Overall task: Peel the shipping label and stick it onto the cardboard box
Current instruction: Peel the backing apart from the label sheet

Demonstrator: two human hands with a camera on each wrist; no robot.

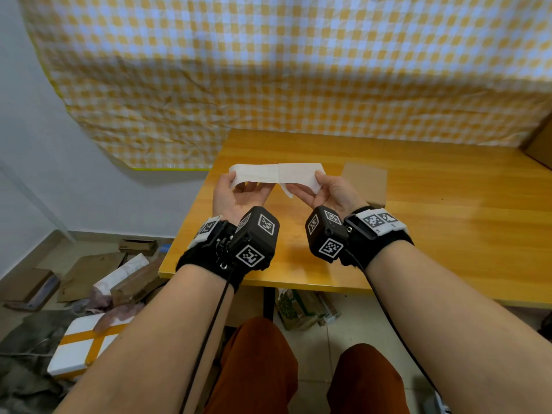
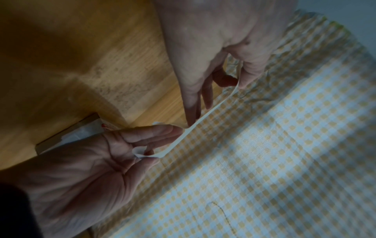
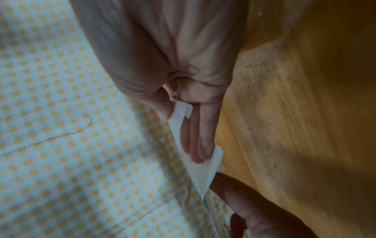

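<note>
A white shipping label strip is held in the air over the wooden table, stretched between both hands. My left hand pinches its left end with thumb on top. My right hand pinches the right end, and a loose white flap hangs under the strip's middle. The flat brown cardboard box lies on the table just behind the right hand. In the left wrist view the label runs edge-on from the left hand to the right hand, with the box behind. In the right wrist view the right hand holds the label.
A yellow-and-white checkered cloth covers the wall behind the table. A second cardboard box stands at the far right edge. On the floor at left lie cardboard scraps and a white foam box with yellow tape.
</note>
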